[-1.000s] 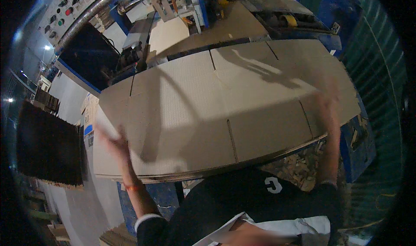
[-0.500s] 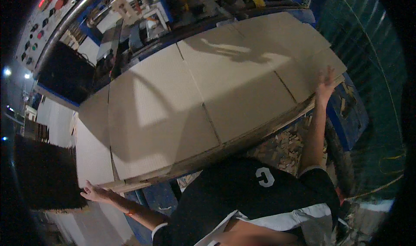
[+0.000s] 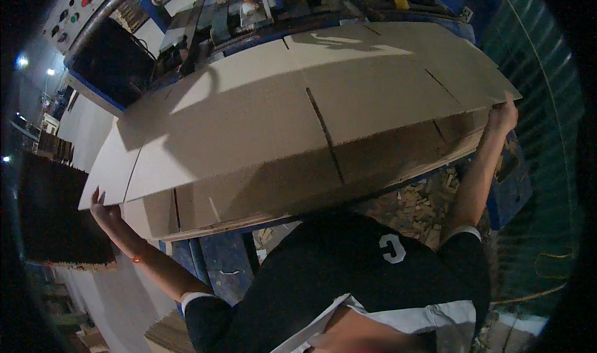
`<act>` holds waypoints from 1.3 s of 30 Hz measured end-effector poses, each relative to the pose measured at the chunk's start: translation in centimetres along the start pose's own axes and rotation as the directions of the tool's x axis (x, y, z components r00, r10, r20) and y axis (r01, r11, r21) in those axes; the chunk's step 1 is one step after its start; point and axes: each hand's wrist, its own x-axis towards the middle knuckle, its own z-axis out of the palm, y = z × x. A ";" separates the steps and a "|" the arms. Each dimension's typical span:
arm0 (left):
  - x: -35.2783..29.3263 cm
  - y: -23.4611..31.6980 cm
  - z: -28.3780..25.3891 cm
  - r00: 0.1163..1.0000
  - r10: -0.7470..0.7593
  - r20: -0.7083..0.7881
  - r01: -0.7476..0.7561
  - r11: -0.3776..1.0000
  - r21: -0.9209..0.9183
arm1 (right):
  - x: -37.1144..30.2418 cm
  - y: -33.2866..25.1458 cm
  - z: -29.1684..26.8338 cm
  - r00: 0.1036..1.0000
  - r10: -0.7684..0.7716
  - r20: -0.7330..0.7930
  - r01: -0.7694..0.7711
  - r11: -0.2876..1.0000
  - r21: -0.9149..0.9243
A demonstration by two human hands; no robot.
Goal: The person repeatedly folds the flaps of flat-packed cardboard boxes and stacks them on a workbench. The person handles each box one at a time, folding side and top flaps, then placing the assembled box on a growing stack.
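Note:
A long slotted cardboard sheet (image 3: 249,129) spans the space in front of me, its near edge raised above the stack of cardboard sheets (image 3: 261,200) below. My left hand (image 3: 104,207) is closed on the sheet's near left corner, fingertips showing above the edge. At the right end, my right hand (image 3: 504,115) grips the near corner, with the thumb side at the edge and the other fingers partly hidden. Shadows fall across the sheet's upper face.
Behind the sheet stands a blue machine (image 3: 367,4) with a control panel (image 3: 78,8) at far left. Cardboard scraps (image 3: 423,207) lie below on the right. A green corrugated wall (image 3: 541,148) rises at right; a dark-sided stack (image 3: 50,210) stands at left.
Both hands have closed on the top sheet's near corners. Its near edge has lifted off the stack, uncovering the sheets beneath. The red lights on the panel no longer show.

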 end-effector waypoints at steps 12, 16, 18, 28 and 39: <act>-18.9 1.7 9.8 0.993 0.093 0.078 -0.118 0.890 0.439 | -24.5 -6.2 0.9 0.357 -0.054 0.932 0.815 0.506 -0.283; -21.8 1.7 17.5 0.654 -0.126 0.746 -0.453 0.724 0.520 | -26.8 -3.2 1.9 -0.199 0.248 0.948 0.845 0.533 0.038; -21.9 1.7 20.3 0.432 -0.092 0.897 -0.795 0.430 0.427 | -26.6 -2.4 2.3 -0.235 0.291 0.927 0.840 0.541 0.044; -19.0 0.7 22.1 0.333 -0.120 0.935 -0.885 0.303 0.354 | -21.5 2.2 4.4 -0.364 0.479 0.799 0.883 0.451 0.131; -7.0 -6.4 31.2 0.472 0.166 0.866 -0.807 0.477 0.349 | -16.3 13.0 17.9 -0.105 0.662 0.742 0.945 0.298 -0.132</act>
